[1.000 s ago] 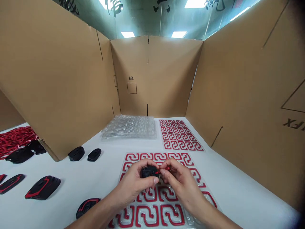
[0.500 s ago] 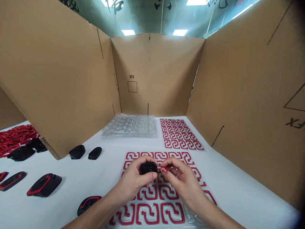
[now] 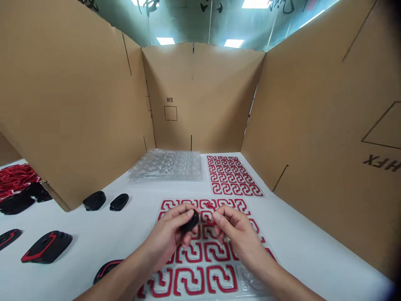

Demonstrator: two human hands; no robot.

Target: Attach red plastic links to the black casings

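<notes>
Left hand (image 3: pixel 171 228), thumb uppermost, grips black plastic shell (image 3: pixel 190 223); right hand (image 3: pixel 236 228), curled nearby, pinches red trim strip (image 3: pixel 210 205), clear tray (image 3: pixel 249 279) below both.

I count two clear plastic trays (image 3: pixel 249 279) of hooked red strips (image 3: pixel 234 279), one clear plastic stack (image 3: pixel 166 165), one red heap (image 3: pixel 18 179), at least three red-trimmed black shells (image 3: pixel 47 247), four plain black ones (image 3: pixel 95 201), one handheld black shell (image 3: pixel 191 223), one pinched thin red piece (image 3: pixel 210 205).
</notes>
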